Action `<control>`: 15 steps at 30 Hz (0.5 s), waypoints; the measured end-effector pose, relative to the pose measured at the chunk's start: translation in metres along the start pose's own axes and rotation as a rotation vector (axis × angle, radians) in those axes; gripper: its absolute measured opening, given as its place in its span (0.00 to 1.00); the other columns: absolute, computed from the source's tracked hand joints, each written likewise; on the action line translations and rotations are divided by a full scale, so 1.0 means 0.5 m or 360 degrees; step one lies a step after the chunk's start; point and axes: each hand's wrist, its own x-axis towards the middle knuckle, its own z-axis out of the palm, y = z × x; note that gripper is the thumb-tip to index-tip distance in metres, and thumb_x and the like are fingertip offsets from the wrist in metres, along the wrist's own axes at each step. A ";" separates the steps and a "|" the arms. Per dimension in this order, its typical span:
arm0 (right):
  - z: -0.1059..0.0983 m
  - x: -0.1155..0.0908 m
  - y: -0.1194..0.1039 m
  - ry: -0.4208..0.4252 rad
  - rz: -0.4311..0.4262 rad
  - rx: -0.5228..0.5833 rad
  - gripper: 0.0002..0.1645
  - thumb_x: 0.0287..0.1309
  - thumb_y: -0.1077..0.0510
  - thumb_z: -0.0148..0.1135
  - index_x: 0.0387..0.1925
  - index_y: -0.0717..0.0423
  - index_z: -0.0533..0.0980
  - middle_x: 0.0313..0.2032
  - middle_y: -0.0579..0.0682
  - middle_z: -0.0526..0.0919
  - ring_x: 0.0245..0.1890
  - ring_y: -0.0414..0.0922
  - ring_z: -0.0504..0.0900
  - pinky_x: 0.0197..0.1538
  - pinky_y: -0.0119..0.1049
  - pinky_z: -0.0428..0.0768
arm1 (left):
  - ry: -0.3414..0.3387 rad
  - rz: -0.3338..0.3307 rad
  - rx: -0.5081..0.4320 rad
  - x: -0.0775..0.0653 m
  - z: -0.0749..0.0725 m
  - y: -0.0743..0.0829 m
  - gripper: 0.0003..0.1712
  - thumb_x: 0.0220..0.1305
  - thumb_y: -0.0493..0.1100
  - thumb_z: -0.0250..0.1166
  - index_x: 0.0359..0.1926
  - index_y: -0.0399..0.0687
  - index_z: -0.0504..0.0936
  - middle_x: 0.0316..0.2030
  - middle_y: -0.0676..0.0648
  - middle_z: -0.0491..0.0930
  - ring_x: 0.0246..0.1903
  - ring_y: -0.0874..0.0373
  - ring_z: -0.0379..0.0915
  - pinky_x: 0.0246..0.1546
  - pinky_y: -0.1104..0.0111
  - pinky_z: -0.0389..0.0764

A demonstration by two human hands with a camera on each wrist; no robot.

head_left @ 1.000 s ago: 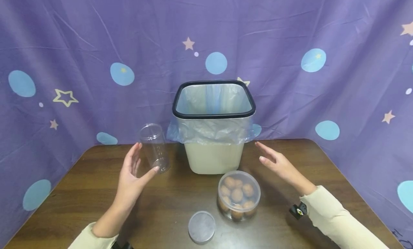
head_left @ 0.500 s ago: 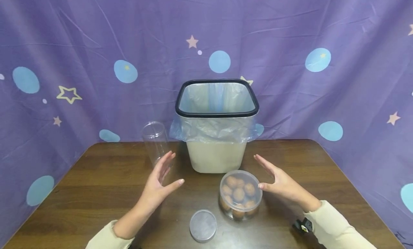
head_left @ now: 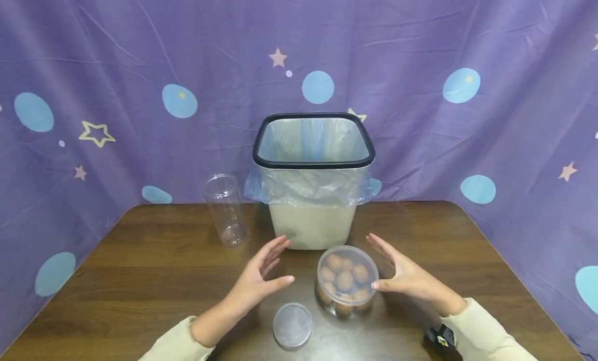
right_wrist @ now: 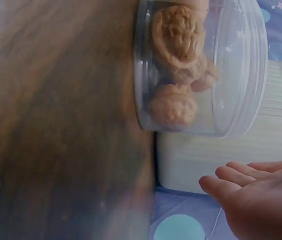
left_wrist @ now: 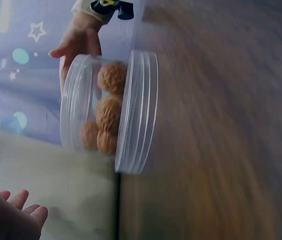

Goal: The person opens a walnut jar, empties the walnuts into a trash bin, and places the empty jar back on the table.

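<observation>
A round, clear plastic jar of walnuts (head_left: 345,280) stands on the table with its translucent lid on top. My right hand (head_left: 408,278) is spread beside its right side, the thumb tip overlapping the lid's edge in the head view. To the left, my left hand (head_left: 257,280) hovers with thumb and fingers apart, a gap between it and the jar. Several wrinkled walnuts (left_wrist: 110,112) show through the jar wall in the left wrist view. In the right wrist view the right hand's fingers (right_wrist: 231,182) are extended near the jar. Neither hand holds anything.
A lined bin (head_left: 310,226) with a black rim stands behind the jar. Left of it is a tall clear plastic container (head_left: 226,210) without a lid. A small round grey lid (head_left: 292,326) lies near the table's front. A purple curtain (head_left: 224,49) hangs behind the wooden table (head_left: 154,267).
My left hand has moved right, away from the tall clear container and toward the walnut jar. My right hand has come down a little toward the jar's right side.
</observation>
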 end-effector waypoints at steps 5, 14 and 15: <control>0.001 -0.001 0.014 -0.0066 -0.0008 0.0152 0.60 0.47 0.60 0.71 0.69 0.74 0.41 0.67 0.76 0.46 0.65 0.73 0.44 0.62 0.21 0.55 | -0.0108 -0.0046 -0.0066 0.007 0.021 -0.001 0.47 0.52 0.35 0.69 0.69 0.36 0.54 0.68 0.35 0.57 0.69 0.45 0.51 0.66 0.48 0.54; 0.011 -0.014 0.031 -0.0284 0.0101 0.0460 0.63 0.49 0.61 0.70 0.71 0.67 0.34 0.70 0.72 0.37 0.70 0.43 0.46 0.62 0.19 0.56 | -0.0204 -0.0208 -0.0157 0.025 0.046 0.002 0.47 0.53 0.37 0.69 0.69 0.36 0.54 0.68 0.34 0.57 0.68 0.39 0.51 0.67 0.48 0.53; 0.011 -0.015 0.031 -0.0297 0.0134 0.0478 0.63 0.49 0.61 0.70 0.71 0.66 0.34 0.70 0.71 0.37 0.70 0.43 0.46 0.62 0.19 0.56 | -0.0206 -0.0221 -0.0177 0.028 0.049 0.001 0.47 0.53 0.36 0.69 0.69 0.36 0.54 0.68 0.33 0.57 0.68 0.39 0.50 0.67 0.49 0.53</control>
